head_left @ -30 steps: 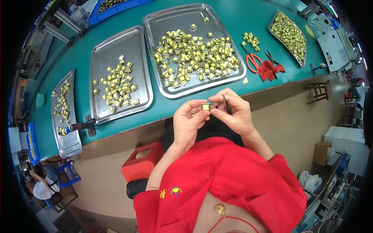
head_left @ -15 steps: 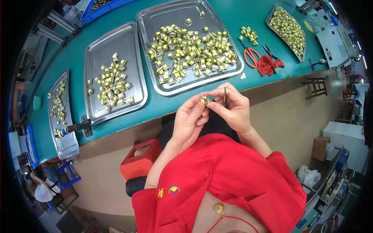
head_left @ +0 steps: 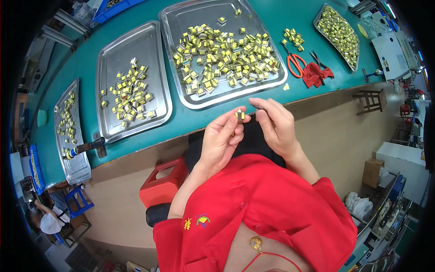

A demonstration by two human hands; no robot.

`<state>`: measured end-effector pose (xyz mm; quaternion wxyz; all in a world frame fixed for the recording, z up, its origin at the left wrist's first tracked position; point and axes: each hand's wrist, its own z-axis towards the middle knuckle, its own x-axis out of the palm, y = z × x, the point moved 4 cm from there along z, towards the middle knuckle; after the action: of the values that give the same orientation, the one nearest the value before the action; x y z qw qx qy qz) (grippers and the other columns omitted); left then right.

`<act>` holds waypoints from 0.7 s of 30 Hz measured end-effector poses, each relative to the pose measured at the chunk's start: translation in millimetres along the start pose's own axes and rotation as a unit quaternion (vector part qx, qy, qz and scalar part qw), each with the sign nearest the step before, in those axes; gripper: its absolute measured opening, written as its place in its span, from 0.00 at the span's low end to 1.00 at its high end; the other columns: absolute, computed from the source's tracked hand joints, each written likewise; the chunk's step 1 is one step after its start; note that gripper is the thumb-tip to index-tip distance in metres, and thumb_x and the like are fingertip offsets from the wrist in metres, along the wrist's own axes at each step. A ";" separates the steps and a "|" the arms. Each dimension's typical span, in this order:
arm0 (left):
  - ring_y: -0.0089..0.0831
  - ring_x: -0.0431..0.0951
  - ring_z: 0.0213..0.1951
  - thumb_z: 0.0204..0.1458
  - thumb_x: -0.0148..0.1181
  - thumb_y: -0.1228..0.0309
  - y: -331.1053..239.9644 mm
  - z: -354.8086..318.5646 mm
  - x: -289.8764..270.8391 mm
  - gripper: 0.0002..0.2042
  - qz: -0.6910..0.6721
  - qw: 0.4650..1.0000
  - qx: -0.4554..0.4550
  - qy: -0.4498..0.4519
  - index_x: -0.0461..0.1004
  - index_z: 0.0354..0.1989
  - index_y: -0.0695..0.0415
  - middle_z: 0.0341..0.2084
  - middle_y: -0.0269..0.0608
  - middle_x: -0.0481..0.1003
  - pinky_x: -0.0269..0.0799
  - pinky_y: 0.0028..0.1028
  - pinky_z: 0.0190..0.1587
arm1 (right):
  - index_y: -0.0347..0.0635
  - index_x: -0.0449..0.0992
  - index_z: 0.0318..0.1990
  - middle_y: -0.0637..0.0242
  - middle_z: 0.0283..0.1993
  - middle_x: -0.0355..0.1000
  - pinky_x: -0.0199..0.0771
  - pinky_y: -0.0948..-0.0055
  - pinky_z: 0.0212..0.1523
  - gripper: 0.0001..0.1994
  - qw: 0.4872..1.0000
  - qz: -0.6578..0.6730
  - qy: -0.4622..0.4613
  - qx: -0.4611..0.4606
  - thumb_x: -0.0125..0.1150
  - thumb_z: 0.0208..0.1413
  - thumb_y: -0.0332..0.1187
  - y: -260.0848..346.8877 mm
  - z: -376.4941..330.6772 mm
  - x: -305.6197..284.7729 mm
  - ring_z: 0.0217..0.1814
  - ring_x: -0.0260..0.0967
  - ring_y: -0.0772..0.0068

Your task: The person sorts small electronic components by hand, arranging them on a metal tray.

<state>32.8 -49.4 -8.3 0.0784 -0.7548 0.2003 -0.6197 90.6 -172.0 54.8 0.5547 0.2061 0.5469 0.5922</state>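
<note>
Between the thumb and fingers of my left hand [head_left: 222, 139] is a small transformer [head_left: 240, 115], yellow-wrapped with a grey metal core, held upright just past the table's front edge. My right hand [head_left: 277, 124] is a little to the right of it, fingers curled and apart from the part. Something thin and dark shows at its fingers, too little visible to name. Beyond my hands, a large metal tray [head_left: 199, 105] bears a spread heap of the same transformers. A second metal tray [head_left: 105, 59] to its left carries a smaller pile.
Orange-handled scissors [head_left: 295, 65], dark-tipped pliers [head_left: 317, 61] and a red cloth [head_left: 312, 75] lie right of the large tray, near several loose transformers [head_left: 293, 38]. Full tray [head_left: 355, 59] at far right; narrow tray [head_left: 81, 167] at far left. A clamped tool [head_left: 88, 147] juts along the left front edge.
My right hand has drawn away to the right from the transformer, which it was touching before. My left hand keeps its hold in nearly the same place.
</note>
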 end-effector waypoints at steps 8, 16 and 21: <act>0.14 0.62 0.26 0.58 0.49 0.73 -0.8 -0.2 -0.2 0.14 0.034 0.999 0.027 -0.028 0.68 0.50 0.66 0.36 0.42 0.73 0.58 0.13 0.23 | 0.37 0.74 0.40 0.63 0.21 0.64 0.62 0.67 0.20 0.11 0.943 -0.298 0.037 -0.141 0.59 0.48 0.25 18.3 -5.1 0.5 0.20 0.62 0.62; 0.15 0.61 0.25 0.58 0.49 0.74 0.5 -0.2 -2.6 0.13 0.047 0.997 0.028 -0.048 0.69 0.49 0.67 0.35 0.43 0.74 0.57 0.14 0.23 | 0.39 0.74 0.41 0.64 0.21 0.63 0.63 0.68 0.21 0.12 0.937 -0.326 0.012 -0.123 0.60 0.46 0.25 15.0 -4.8 -2.9 0.21 0.63 0.63; 0.15 0.61 0.25 0.58 0.49 0.74 1.5 -1.5 -1.6 0.13 0.052 0.997 0.030 -0.051 0.69 0.49 0.67 0.35 0.43 0.74 0.57 0.14 0.23 | 0.39 0.75 0.41 0.64 0.21 0.64 0.64 0.68 0.21 0.12 0.926 -0.367 0.005 -0.090 0.60 0.46 0.25 11.4 -3.5 -3.1 0.21 0.64 0.63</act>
<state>30.8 -49.9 -10.0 0.1434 -0.7713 0.2164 -0.5810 83.7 -173.7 64.7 0.7467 -0.0635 0.5315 0.3949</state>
